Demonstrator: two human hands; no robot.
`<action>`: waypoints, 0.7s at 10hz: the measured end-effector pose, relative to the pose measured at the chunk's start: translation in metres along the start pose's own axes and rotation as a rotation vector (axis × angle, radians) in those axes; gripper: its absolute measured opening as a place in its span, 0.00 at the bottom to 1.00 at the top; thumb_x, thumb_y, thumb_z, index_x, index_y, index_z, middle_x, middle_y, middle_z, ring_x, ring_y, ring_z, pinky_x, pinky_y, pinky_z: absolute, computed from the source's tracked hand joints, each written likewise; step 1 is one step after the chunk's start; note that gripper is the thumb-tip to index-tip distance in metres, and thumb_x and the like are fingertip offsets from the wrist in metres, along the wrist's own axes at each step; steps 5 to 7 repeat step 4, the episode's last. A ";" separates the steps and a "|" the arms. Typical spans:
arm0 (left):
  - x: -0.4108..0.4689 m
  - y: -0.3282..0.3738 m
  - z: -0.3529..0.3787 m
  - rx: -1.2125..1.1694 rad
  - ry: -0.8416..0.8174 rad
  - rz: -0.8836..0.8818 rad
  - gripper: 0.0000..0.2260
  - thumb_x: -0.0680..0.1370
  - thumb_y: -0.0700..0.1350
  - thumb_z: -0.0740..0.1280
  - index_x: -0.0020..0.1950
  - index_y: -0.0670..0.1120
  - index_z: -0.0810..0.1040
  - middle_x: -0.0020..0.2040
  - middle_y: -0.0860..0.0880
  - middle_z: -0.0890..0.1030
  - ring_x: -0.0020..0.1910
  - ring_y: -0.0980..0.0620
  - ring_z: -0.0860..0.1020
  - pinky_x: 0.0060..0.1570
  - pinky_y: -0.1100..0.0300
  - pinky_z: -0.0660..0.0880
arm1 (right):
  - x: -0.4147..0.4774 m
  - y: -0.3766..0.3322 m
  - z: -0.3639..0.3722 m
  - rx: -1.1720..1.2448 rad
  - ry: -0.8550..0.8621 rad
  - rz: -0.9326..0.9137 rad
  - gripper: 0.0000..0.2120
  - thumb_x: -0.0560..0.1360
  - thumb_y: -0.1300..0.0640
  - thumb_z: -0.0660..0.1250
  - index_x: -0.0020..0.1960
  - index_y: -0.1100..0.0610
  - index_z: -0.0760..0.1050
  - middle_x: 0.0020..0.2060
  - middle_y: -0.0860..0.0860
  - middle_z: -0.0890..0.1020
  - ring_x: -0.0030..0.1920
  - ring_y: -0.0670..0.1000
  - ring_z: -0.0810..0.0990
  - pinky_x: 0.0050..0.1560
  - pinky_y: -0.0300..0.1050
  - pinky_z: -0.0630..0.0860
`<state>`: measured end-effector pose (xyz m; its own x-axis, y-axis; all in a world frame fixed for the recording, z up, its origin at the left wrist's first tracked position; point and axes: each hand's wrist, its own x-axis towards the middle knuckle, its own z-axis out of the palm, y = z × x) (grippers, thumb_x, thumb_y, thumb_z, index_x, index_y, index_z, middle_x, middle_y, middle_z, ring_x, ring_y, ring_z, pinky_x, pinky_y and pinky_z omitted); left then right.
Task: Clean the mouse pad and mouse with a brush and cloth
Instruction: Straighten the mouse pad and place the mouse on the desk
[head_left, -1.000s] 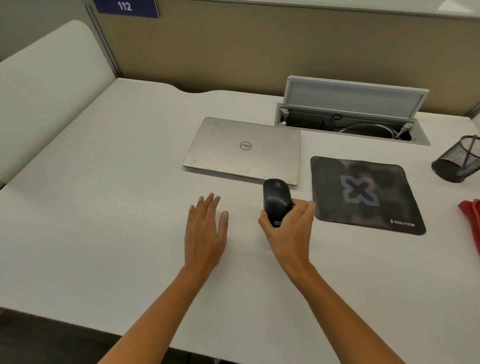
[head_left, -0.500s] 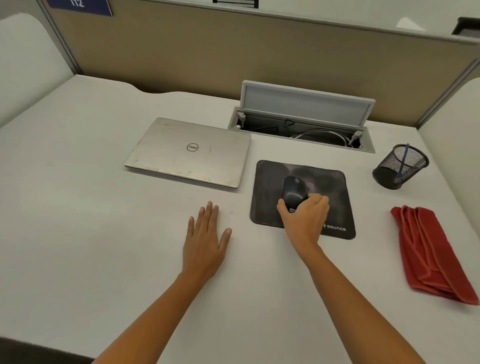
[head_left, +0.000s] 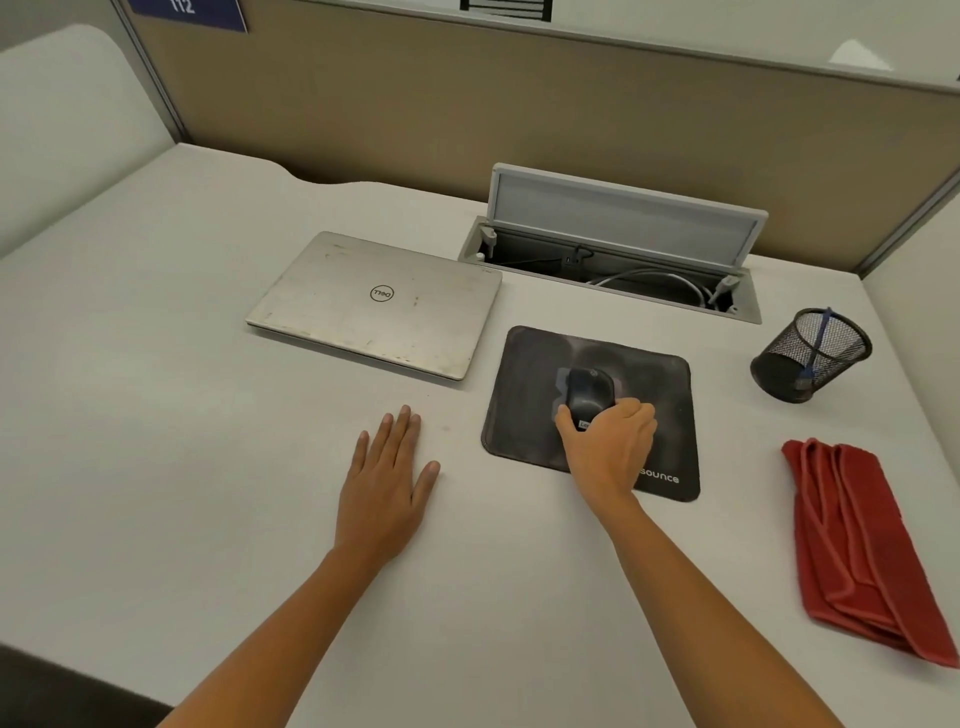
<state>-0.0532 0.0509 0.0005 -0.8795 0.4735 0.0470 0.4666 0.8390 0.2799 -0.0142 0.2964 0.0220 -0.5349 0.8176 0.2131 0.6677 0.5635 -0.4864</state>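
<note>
Two bare hands are ours: our left hand (head_left: 387, 486) lies flat and slack on the white desk (head_left: 156, 415), holding nothing, while our right hand (head_left: 608, 441) grips the rear of the small black computer mouse (head_left: 589, 389), which sits on the dark rectangular fabric mouse pad (head_left: 660, 384). Off to the right of our right hand, well apart, lies the folded red cloth (head_left: 857, 540), its long axis running toward us. We judge our right hand the nearer for it. We see no brush clearly.
</note>
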 end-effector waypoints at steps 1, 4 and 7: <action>0.000 0.000 0.000 0.007 0.008 0.003 0.32 0.78 0.61 0.37 0.79 0.48 0.46 0.79 0.53 0.46 0.78 0.54 0.44 0.76 0.56 0.40 | -0.002 0.000 -0.001 -0.025 -0.019 0.009 0.32 0.71 0.35 0.65 0.58 0.63 0.68 0.53 0.58 0.73 0.52 0.54 0.72 0.52 0.45 0.72; 0.000 0.000 0.002 -0.023 0.050 0.002 0.26 0.83 0.55 0.48 0.79 0.49 0.46 0.79 0.54 0.47 0.78 0.55 0.45 0.74 0.60 0.37 | -0.020 -0.006 -0.011 -0.042 0.083 -0.068 0.31 0.70 0.37 0.68 0.55 0.64 0.69 0.50 0.59 0.73 0.49 0.56 0.71 0.52 0.49 0.72; 0.000 0.000 0.002 -0.023 0.050 0.002 0.26 0.83 0.55 0.48 0.79 0.49 0.46 0.79 0.54 0.47 0.78 0.55 0.45 0.74 0.60 0.37 | -0.020 -0.006 -0.011 -0.042 0.083 -0.068 0.31 0.70 0.37 0.68 0.55 0.64 0.69 0.50 0.59 0.73 0.49 0.56 0.71 0.52 0.49 0.72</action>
